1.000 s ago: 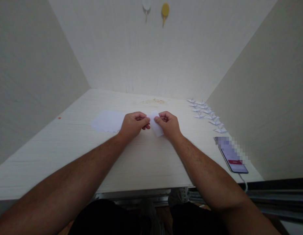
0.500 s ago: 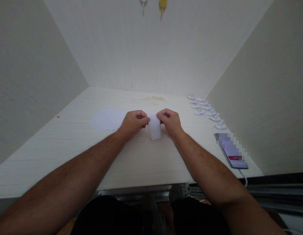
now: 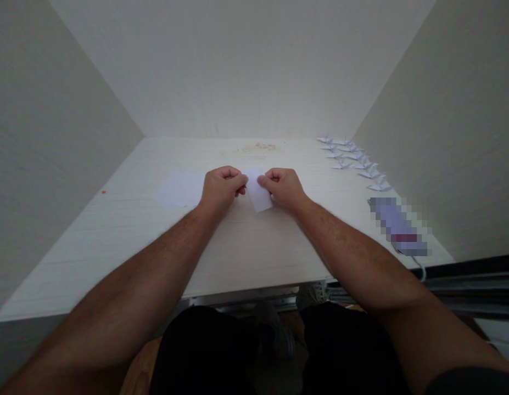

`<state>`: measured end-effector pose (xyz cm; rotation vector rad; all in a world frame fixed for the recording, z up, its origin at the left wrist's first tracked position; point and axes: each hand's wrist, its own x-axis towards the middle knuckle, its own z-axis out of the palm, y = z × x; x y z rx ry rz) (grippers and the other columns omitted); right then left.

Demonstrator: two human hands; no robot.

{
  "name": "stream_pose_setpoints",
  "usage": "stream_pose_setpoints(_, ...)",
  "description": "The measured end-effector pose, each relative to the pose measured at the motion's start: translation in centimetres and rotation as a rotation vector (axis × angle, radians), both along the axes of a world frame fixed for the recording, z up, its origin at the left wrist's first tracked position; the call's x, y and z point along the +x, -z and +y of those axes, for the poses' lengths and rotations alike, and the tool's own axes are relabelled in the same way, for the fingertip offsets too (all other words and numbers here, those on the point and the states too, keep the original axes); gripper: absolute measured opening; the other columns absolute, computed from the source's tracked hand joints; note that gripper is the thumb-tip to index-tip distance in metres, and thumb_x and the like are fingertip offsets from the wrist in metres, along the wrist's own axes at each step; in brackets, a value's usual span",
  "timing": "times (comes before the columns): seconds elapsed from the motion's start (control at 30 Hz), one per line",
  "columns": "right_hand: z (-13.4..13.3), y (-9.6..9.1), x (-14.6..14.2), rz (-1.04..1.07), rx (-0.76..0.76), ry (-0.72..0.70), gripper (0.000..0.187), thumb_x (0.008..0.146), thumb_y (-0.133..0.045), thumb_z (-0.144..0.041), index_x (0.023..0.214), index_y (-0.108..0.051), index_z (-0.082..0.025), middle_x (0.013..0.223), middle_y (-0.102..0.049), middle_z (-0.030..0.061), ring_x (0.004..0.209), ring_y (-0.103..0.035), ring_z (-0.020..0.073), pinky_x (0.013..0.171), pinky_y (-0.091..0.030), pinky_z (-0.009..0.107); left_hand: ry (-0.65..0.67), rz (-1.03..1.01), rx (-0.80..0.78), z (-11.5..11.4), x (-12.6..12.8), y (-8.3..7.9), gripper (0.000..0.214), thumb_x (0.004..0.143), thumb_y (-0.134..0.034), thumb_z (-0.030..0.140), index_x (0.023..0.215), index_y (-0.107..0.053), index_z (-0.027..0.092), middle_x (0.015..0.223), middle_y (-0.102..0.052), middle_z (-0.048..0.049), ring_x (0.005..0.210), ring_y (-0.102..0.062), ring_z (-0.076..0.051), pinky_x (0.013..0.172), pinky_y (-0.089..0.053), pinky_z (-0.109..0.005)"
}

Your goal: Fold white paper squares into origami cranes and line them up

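A small white sheet of paper (image 3: 259, 198), apparently folded, hangs between my two hands above the table. My left hand (image 3: 226, 187) pinches its left edge between thumb and fingers. On the other side my right hand (image 3: 282, 186) grips the paper near its upper right, the thumb lying across its face. The paper tilts a little, its lower end free. Left of my left hand lies a pile of white paper (image 3: 178, 189), flat on the table and partly covered by that hand.
Several folded paper cranes (image 3: 353, 159) stand in rows at the back right of the white table (image 3: 246, 247). A phone (image 3: 398, 225), blurred out, lies at the right with a cable (image 3: 421, 269). Walls enclose the back and sides. A small orange spot (image 3: 104, 192) marks the left.
My view has tipped downward, so the table sits higher in the picture. My right thumb has moved further onto the paper, which is more tilted now. Both hands keep hold.
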<state>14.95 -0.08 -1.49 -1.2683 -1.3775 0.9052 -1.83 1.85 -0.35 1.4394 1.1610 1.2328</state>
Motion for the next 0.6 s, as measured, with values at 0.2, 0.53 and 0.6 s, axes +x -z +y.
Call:
stream_pose_setpoints(0.2, 0.14, 0.07, 0.22, -0.035, -0.026, 0.066, 0.031, 0.075, -0.076, -0.041, 0.061, -0.061, -0.018, 0.053, -0.057, -0.0019, 0.049, -0.046, 0.0098, 0.048, -0.035, 0.024, -0.037, -0.032, 0.037, 0.34, 0.09, 0.37, 0.011, 0.066, -0.068, 0.021, 0.059, -0.06, 0.018, 0.049, -0.06, 0.0014, 0.042, -0.047, -0.008, 0.044, -0.034, -0.022)
stream_pose_setpoints(0.53, 0.57, 0.32, 0.28, 0.046, -0.034, -0.029, 0.009, 0.072, -0.074, -0.021, 0.077, -0.069, -0.016, 0.065, -0.066, -0.0007, 0.058, -0.056, 0.0105, 0.056, -0.044, 0.023, -0.126, -0.159, 0.033, 0.76, 0.21, 0.43, 0.012, 0.065, -0.068, 0.015, 0.057, -0.059, 0.018, 0.047, -0.058, 0.0008, 0.041, -0.048, -0.009, 0.042, -0.034, -0.022)
stream_pose_setpoints(0.6, 0.66, 0.41, 0.37, 0.022, -0.029, -0.045, 0.01, 0.072, -0.072, -0.018, 0.081, -0.071, -0.015, 0.07, -0.068, 0.0002, 0.061, -0.058, 0.0113, 0.059, -0.046, 0.024, -0.168, -0.178, 0.029, 0.82, 0.21, 0.31, 0.014, 0.066, -0.067, 0.014, 0.057, -0.058, 0.019, 0.047, -0.057, 0.0016, 0.041, -0.047, -0.009, 0.042, -0.033, -0.022)
